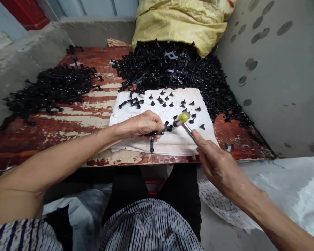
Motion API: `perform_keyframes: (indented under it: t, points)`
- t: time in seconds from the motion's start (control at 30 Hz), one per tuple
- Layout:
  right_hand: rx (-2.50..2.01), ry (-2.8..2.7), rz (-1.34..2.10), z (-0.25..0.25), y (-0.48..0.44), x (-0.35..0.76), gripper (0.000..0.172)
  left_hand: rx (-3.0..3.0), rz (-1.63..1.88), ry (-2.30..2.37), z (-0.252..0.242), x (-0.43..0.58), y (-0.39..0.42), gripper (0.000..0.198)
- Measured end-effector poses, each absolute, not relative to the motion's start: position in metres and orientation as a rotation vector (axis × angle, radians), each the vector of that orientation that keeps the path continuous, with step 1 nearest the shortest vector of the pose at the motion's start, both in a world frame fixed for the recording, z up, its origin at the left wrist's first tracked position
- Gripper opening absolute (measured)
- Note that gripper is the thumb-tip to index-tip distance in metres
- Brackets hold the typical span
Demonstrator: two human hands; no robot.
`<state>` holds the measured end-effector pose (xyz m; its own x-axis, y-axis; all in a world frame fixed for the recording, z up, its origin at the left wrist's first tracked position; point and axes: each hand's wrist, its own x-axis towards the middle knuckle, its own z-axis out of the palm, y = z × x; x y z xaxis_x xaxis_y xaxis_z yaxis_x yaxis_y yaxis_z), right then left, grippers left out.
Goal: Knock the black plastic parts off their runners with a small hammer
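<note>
My left hand (pixel 149 124) is closed around a black jointed linkage (pixel 152 143) made of short bars with round ends, held low over a white cloth (pixel 131 120). My right hand (pixel 211 153) grips the metal handle of a small mallet (pixel 183 117) with a yellowish translucent face. The mallet's head is just right of the linkage's round ends. Several small black plugs with wide bases (pixel 164 104) stand or lie about the cloth. At its upper left corner rests another black linkage (pixel 133 101).
A large heap of black parts (pixel 157 69) spills from a yellow sack (pixel 178 29) at the back. To the left lies a pile of black linkages (pixel 54 87) on the worn red-brown table (pixel 75 115). A grey panel (pixel 282 80) rises along the right side.
</note>
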<state>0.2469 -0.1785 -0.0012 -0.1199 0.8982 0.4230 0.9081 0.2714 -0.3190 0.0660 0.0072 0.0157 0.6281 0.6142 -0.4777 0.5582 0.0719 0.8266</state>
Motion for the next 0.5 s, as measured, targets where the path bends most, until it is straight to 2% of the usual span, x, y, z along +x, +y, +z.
perform_keyframes:
  t: [0.17, 0.27, 0.4, 0.5]
  points:
    - [-1.601, -1.826, -0.089, -0.008, -0.177, 0.246, 0.062, 1.585, 0.056, 0.991, 0.014, 0.065, 0.007, 0.014]
    - [-1.636, -1.884, 0.190, -0.009, -0.173, 0.249, 0.049, 1.590, 0.053, 0.987, 0.016, 0.065, 0.005, 0.014]
    - [-1.749, -1.545, 0.404, 0.004, -0.154, 0.248, 0.035, 1.718, 0.044, 0.774, 0.024, 0.069, -0.003, 0.012]
    - [-1.665, -1.421, 0.787, 0.013, -0.132, 0.245, 0.026, 1.905, 0.001, 0.529, 0.032, 0.075, -0.010, 0.013]
